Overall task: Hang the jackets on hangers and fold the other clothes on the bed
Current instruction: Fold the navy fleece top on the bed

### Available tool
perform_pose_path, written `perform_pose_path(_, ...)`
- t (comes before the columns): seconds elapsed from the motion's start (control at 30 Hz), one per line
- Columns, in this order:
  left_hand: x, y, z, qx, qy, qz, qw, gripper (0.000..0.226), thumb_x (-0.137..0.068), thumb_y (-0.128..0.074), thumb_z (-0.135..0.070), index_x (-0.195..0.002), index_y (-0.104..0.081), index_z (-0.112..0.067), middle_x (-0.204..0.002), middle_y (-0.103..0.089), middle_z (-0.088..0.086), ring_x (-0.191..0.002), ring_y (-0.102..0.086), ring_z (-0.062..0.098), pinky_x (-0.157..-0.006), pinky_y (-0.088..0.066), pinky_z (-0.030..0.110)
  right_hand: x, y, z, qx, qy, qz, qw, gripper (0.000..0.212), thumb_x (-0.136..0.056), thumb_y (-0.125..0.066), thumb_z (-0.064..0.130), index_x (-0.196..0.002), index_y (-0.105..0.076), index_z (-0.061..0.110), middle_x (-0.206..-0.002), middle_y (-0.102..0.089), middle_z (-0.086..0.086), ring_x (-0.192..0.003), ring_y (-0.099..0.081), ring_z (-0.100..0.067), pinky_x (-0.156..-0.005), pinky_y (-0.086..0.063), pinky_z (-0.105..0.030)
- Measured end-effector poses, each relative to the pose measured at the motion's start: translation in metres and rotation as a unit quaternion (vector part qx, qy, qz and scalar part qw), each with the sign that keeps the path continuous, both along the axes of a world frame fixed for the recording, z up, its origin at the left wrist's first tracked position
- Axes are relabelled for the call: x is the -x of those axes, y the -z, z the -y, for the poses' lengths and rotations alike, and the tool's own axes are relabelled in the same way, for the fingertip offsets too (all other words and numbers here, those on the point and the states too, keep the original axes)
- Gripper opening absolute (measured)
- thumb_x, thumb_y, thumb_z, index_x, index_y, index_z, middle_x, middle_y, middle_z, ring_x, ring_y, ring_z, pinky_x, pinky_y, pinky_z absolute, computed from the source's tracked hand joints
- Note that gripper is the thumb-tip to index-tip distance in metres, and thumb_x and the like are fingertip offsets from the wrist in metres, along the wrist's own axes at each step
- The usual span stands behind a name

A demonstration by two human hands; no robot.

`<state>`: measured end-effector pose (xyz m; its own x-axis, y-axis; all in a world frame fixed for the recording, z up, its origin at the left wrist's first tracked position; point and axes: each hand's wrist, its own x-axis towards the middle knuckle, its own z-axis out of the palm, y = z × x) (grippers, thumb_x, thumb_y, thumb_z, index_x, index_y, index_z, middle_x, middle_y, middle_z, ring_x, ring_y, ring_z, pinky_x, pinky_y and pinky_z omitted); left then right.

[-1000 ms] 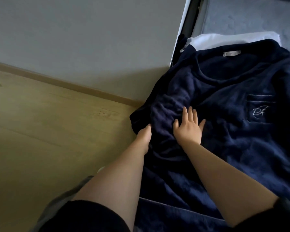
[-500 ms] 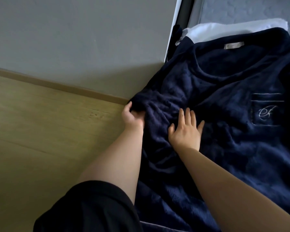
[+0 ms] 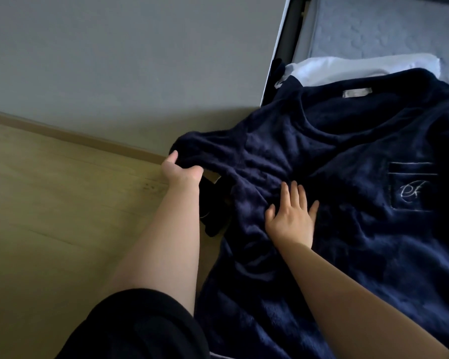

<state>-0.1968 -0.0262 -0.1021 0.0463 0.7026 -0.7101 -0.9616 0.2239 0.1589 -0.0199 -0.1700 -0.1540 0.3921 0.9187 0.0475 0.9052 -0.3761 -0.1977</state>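
Your left hand (image 3: 180, 170) grips the bunched sleeve end (image 3: 192, 149) of the dark navy fleece pullover (image 3: 347, 177), holding it out over the pale wooden floor (image 3: 62, 203). Your right hand (image 3: 292, 216) lies flat and open on the chest fabric, holding nothing. The pullover lies front-up on the bed, its embroidered breast pocket (image 3: 411, 186) visible, its collar over a white folded cloth (image 3: 347, 67).
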Motion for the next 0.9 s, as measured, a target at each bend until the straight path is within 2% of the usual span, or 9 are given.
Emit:
perform_pose_path(0.23,0.009,-0.018,0.002,-0.080,-0.003,0.068,0.995,0.049,-0.102,-0.030,-0.035,-0.146,-0.031,-0.012,-0.147,-0.036,0.018,-0.133,-0.036,0.037,-0.106,-0.031,0.047,-0.001,0.004,-0.002,-0.005,0.009,-0.001,1.000,0.065,-0.091,-0.036,0.036,-0.150,-0.020,0.015,-0.157,-0.017,-0.005,-0.145,-0.007,-0.019,-0.115,-0.001,-0.050)
perform_pose_path(0.33,0.002,-0.042,0.000,-0.050,0.021,-0.161,0.985,0.046,-0.100,-0.040,-0.029,-0.139,-0.038,-0.004,-0.142,-0.042,0.016,-0.129,-0.042,0.032,-0.098,-0.036,0.036,-0.002,0.002,-0.003,0.015,0.010,-0.009,1.000,0.065,-0.090,-0.033,0.038,-0.150,-0.017,0.016,-0.158,-0.015,-0.003,-0.145,-0.005,-0.017,-0.115,0.000,-0.049)
perform_pose_path(0.4,-0.009,-0.050,0.006,-0.034,0.125,-0.509,0.851,0.044,-0.098,-0.044,-0.025,-0.133,-0.043,0.002,-0.136,-0.048,0.021,-0.124,-0.046,0.035,-0.097,-0.035,0.034,-0.004,-0.004,-0.002,0.028,0.003,-0.042,0.999,0.064,-0.092,-0.033,0.038,-0.150,-0.015,0.018,-0.158,-0.013,-0.001,-0.146,-0.003,-0.015,-0.116,0.003,-0.046)
perform_pose_path(0.5,-0.032,-0.061,0.030,-0.191,0.185,-0.768,0.582,0.037,-0.094,-0.047,-0.013,-0.122,-0.051,0.011,-0.125,-0.052,0.031,-0.119,-0.046,0.042,-0.099,-0.031,0.038,-0.016,-0.028,-0.007,0.021,0.043,-0.265,0.963,0.051,-0.093,-0.040,0.035,-0.143,-0.036,0.020,-0.153,-0.030,0.000,-0.142,-0.020,-0.017,-0.116,-0.009,-0.037)
perform_pose_path(0.53,-0.042,-0.062,0.043,-0.254,0.210,-0.829,0.452,0.036,-0.090,-0.050,-0.009,-0.120,-0.054,0.010,-0.123,-0.053,0.030,-0.118,-0.044,0.043,-0.102,-0.028,0.041,-0.024,-0.047,-0.007,-0.012,0.097,-0.423,0.901,0.042,-0.095,-0.042,0.033,-0.133,-0.049,0.018,-0.146,-0.042,-0.005,-0.135,-0.034,-0.021,-0.112,-0.024,-0.037)
perform_pose_path(0.63,-0.057,-0.047,0.088,-0.431,0.265,-0.862,0.029,0.049,-0.082,-0.051,-0.009,-0.131,-0.053,-0.008,-0.135,-0.049,0.018,-0.130,-0.032,0.041,-0.114,-0.007,0.054,-0.072,-0.096,0.008,-0.145,0.210,-0.776,0.577,0.046,-0.099,-0.029,0.034,-0.127,-0.050,0.005,-0.134,-0.052,-0.018,-0.122,-0.050,-0.028,-0.092,-0.039,-0.040)
perform_pose_path(0.7,-0.057,-0.026,0.123,-0.477,0.336,-0.801,-0.137,0.046,-0.089,-0.044,-0.014,-0.134,-0.050,-0.017,-0.143,-0.042,0.014,-0.138,-0.022,0.037,-0.112,0.006,0.056,-0.111,-0.111,0.033,-0.235,0.251,-0.810,0.475,0.051,-0.099,-0.023,0.036,-0.129,-0.046,0.001,-0.136,-0.049,-0.021,-0.126,-0.048,-0.033,-0.096,-0.036,-0.045)
perform_pose_path(0.77,-0.053,-0.008,0.146,-0.456,0.402,-0.778,-0.158,0.049,-0.097,-0.033,-0.019,-0.145,-0.031,-0.023,-0.157,-0.014,0.010,-0.145,0.001,0.032,-0.112,0.009,0.055,-0.138,-0.117,0.061,-0.279,0.272,-0.808,0.442,0.051,-0.099,-0.021,0.038,-0.128,-0.047,0.004,-0.139,-0.047,-0.020,-0.129,-0.045,-0.033,-0.101,-0.033,-0.046)
perform_pose_path(0.9,-0.054,-0.004,0.160,-0.405,0.440,-0.795,-0.098,0.073,-0.093,-0.042,-0.016,-0.150,0.001,-0.031,-0.158,0.012,0.004,-0.144,0.016,0.027,-0.114,0.004,0.052,-0.151,-0.116,0.098,-0.308,0.292,-0.806,0.411,0.050,-0.097,-0.027,0.045,-0.129,-0.051,0.015,-0.132,-0.054,-0.015,-0.124,-0.049,-0.033,-0.104,-0.034,-0.049)
